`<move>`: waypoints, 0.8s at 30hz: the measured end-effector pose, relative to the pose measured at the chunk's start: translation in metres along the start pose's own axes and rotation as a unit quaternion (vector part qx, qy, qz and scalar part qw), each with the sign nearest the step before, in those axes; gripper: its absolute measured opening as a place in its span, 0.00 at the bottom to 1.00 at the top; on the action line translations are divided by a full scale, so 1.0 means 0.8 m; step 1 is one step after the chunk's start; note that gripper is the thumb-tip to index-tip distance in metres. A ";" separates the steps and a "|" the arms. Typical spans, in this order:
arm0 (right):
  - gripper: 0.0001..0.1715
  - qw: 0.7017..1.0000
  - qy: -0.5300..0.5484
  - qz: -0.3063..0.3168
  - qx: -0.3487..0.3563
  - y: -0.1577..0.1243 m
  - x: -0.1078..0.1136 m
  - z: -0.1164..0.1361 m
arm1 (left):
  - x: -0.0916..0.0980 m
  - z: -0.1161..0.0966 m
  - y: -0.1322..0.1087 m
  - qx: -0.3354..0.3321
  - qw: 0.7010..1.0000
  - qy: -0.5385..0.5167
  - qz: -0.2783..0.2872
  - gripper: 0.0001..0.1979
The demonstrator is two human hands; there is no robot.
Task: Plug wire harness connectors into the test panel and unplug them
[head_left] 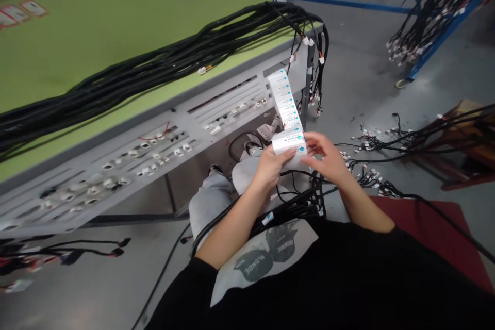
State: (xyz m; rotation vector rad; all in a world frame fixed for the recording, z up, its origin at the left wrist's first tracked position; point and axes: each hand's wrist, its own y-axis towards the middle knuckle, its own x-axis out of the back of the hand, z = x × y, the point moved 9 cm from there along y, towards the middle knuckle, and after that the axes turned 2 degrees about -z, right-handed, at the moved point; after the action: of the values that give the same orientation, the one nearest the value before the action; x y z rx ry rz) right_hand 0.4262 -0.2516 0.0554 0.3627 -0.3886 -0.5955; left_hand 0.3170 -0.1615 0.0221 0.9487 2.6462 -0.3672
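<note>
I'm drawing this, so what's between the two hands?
In the head view, a strip of white labels lies between the left hand, which holds it, and the right hand.

I can't read the tiny print on the label strip (286,100); black cables (174,62) along the workbench (116,26) front edge leave view leftward.

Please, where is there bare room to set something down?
Mostly bare grey floor lies between the green workbench and blue metal frame. The flat red surface looks bare between the black shirt and crossing black cable. Crowded: the workbench ledge, under thick black cables, and around the white label strip.
</note>
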 end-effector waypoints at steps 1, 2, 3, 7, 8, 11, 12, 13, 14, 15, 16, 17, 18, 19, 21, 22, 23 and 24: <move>0.25 1.000 -0.022 0.003 0.011 -0.005 -0.004 0.008 | -0.001 -0.003 -0.002 0.000 1.000 -0.004 0.008 0.21; 0.21 0.999 -0.042 -0.003 0.017 -0.008 -0.006 0.015 | -0.002 -0.005 -0.004 -0.001 1.000 -0.007 0.016 0.21; 0.18 0.998 -0.058 -0.012 0.020 -0.009 -0.007 0.020 | -0.002 -0.006 -0.005 -0.001 1.000 -0.008 0.022 0.20; 0.13 0.996 -0.084 -0.033 0.021 -0.008 -0.008 0.027 | 0.001 -0.003 -0.008 0.007 1.000 0.002 0.028 0.20; 0.12 0.995 -0.086 -0.042 0.023 -0.008 -0.006 0.028 | 0.002 -0.002 -0.008 0.011 1.000 0.002 0.028 0.21; 0.09 0.991 -0.102 -0.073 0.039 -0.012 -0.001 0.033 | 0.002 0.001 -0.008 0.015 0.999 -0.013 0.032 0.21; 0.08 0.989 -0.112 -0.083 0.051 -0.014 -0.001 0.036 | 0.001 0.002 -0.008 0.017 0.999 -0.019 0.035 0.21; 0.07 0.986 -0.124 -0.089 0.063 -0.015 -0.001 0.039 | 0.000 0.002 -0.008 0.020 0.999 -0.025 0.037 0.21; 0.07 0.983 -0.135 -0.095 0.077 -0.017 -0.001 0.042 | -0.001 0.003 -0.008 0.025 0.998 -0.031 0.040 0.21; 0.07 0.980 -0.144 -0.100 0.090 -0.019 -0.001 0.045 | -0.002 0.004 -0.008 0.033 0.998 -0.039 0.042 0.20; 0.07 0.978 -0.151 -0.103 0.102 -0.020 -0.002 0.047 | -0.002 0.006 -0.007 0.044 0.997 -0.049 0.044 0.20; 0.08 0.976 -0.156 -0.103 0.113 -0.021 -0.002 0.048 | -0.003 0.008 -0.006 0.057 0.996 -0.059 0.046 0.19; 0.09 0.974 -0.160 -0.100 0.123 -0.022 -0.003 0.049 | -0.003 0.010 -0.005 0.071 0.994 -0.067 0.047 0.18; 0.09 0.973 -0.164 -0.094 0.130 -0.023 -0.004 0.048 | -0.003 0.011 -0.003 0.084 0.993 -0.075 0.047 0.17; 0.10 0.972 -0.177 -0.076 0.135 -0.023 -0.008 0.045 | -0.002 0.010 0.002 0.099 0.991 -0.084 0.043 0.15; 0.11 0.970 -0.188 -0.069 0.135 -0.023 -0.009 0.043 | -0.002 0.008 0.005 0.104 0.990 -0.084 0.040 0.14; 0.11 0.969 -0.200 -0.063 0.135 -0.022 -0.010 0.041 | -0.001 0.006 0.008 0.108 0.990 -0.082 0.036 0.14; 0.12 0.966 -0.211 -0.061 0.136 -0.020 -0.011 0.040 | -0.001 0.003 0.011 0.112 0.990 -0.078 0.031 0.14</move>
State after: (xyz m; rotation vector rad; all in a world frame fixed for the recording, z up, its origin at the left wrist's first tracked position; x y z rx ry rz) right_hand 0.3973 -0.2655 0.0734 0.5274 -0.8682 -0.7431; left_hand 0.3239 -0.1559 0.0187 1.0220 2.4641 -0.7054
